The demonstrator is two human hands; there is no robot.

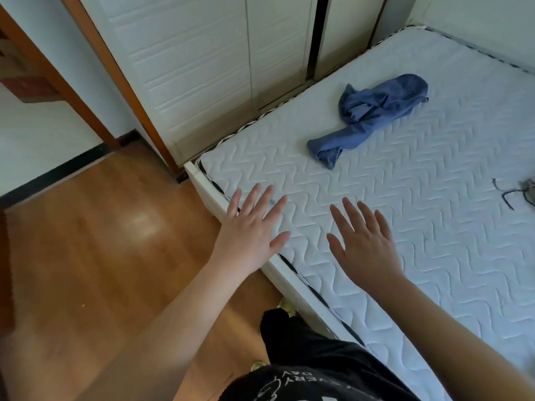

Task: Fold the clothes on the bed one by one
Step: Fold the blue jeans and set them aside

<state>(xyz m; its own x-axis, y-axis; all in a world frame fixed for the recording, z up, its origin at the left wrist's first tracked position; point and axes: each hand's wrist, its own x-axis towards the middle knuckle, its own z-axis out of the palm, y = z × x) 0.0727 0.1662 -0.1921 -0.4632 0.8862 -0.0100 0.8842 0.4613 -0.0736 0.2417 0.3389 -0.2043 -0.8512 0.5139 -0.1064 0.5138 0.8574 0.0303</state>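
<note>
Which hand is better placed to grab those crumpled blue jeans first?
Probably the right hand: it is open over the mattress, nearer the jeans, while the left hand is by the bed's edge.

The crumpled blue denim garment (373, 111) lies on the white mattress with wavy quilted pattern (434, 227); the wooden floor (101, 241) is orange-brown.

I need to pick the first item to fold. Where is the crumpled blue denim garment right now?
In the head view, the crumpled blue denim garment lies on the white quilted mattress, up and right of both open hands, near the white wardrobe doors.
</note>
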